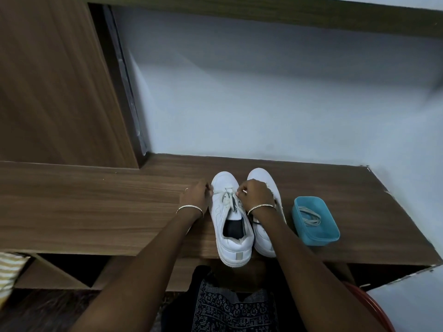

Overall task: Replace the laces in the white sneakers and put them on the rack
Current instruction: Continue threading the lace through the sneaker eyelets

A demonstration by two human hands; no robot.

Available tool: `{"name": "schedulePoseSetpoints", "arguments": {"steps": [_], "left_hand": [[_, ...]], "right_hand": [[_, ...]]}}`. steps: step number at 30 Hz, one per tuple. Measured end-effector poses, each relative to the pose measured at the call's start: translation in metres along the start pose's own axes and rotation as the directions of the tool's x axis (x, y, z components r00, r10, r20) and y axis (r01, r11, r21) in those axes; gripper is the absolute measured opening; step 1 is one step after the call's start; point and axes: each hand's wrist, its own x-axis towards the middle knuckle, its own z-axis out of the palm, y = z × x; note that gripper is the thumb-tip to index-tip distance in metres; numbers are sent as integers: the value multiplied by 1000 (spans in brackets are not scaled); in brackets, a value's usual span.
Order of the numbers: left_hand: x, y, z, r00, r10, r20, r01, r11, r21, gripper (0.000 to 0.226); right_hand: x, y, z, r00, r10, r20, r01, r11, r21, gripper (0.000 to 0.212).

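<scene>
A long wooden top [96,212] runs along a pale wall, with open compartments beneath it that may be the rack. Both white sneakers stand on it side by side, toes to the wall: the left sneaker [230,238] has its heel just over the front edge, and the right sneaker [260,174] touches it and is partly hidden under the forearm. Just right of them sits a blue tub [318,237] holding a loose coil of pale laces [310,218]. The right hand [257,194] hovers over the left sneaker's front eyelets, its fingers curled and pinching the stiff white tip [245,191] of the lace [226,196] that crosses the shoe there. The left hand [195,195] rests at that shoe's outer side with its fingers bent in. Whether it grips the lace's other end or only steadies the shoe cannot be told. The step in hand looks like lacing work on the lowest rows of the left sneaker, so the task seems early. Nothing shows whether this lace is going in or coming out. The next move probably calls for guiding the tip cleanly through an eyelet while the shoe is held firm and the two ends are kept even.
</scene>
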Motion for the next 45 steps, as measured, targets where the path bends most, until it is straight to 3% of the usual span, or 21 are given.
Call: {"name": "schedulePoseSetpoints", "arguments": {"steps": [4,9,11,14,16,19,21,22,24,27,29,31,33,36,37,39,41,43,45], "left_hand": [[4,8,1,998,11,54,-7,997,-76,8],[11,13,3,993,-13,117,15,1000,-15,8],[11,11,4,993,-32,110,34,999,-19,8],[5,8,6,995,-72,73,87,969,-233,21],[1,12,2,988,-145,54,150,821,-551,22],[-1,20,-11,947,-287,142,255,406,-878,25],[-4,22,-26,928,-290,233,282,142,-949,25],[-5,22,-34,922,-284,263,287,45,-957,24],[-6,20,-45,912,-275,305,294,-81,-952,22],[-7,18,-49,896,-307,322,317,-68,-946,18],[-8,18,-49,892,-319,320,329,-28,-944,17],[-9,19,-50,892,-329,311,333,9,-943,17],[-10,22,-50,891,-344,296,330,45,-943,16],[-10,26,-48,898,-362,251,311,119,-943,16],[-10,27,-46,902,-368,226,306,176,-936,17],[-11,29,-41,915,-363,178,302,321,-898,20],[-13,28,-36,935,-332,124,277,464,-842,23],[-17,24,-30,960,-271,75,233,619,-750,19],[-18,20,-27,981,-187,52,180,780,-600,21]], "right_hand": [[2,3,4,999,41,19,-41,998,-37,24],[1,15,5,996,86,7,-86,981,176,12],[4,14,10,996,80,34,-84,987,139,17],[5,8,16,996,75,50,-77,996,39,21],[7,8,18,997,62,44,-65,997,53,23],[9,12,12,986,167,-16,-156,945,286,26],[8,13,3,964,265,2,-207,749,630,21],[8,11,-3,954,299,33,-200,550,811,18],[11,13,-18,939,329,102,-155,140,978,19],[15,20,-42,923,341,177,-68,-309,949,30],[12,27,-56,915,359,187,-37,-385,922,33],[7,34,-65,914,374,158,-35,-315,948,31],[0,38,-69,908,402,120,-70,-137,988,25],[-10,31,-65,936,345,65,-215,418,883,14],[-12,27,-59,963,259,73,-219,594,774,9],[-16,18,-44,988,76,132,-135,841,524,6],[-13,12,-25,988,-14,154,-25,968,250,18],[-9,5,-12,994,-15,105,9,998,57,23],[-5,1,-1,999,9,46,-9,1000,-18,20]]}}
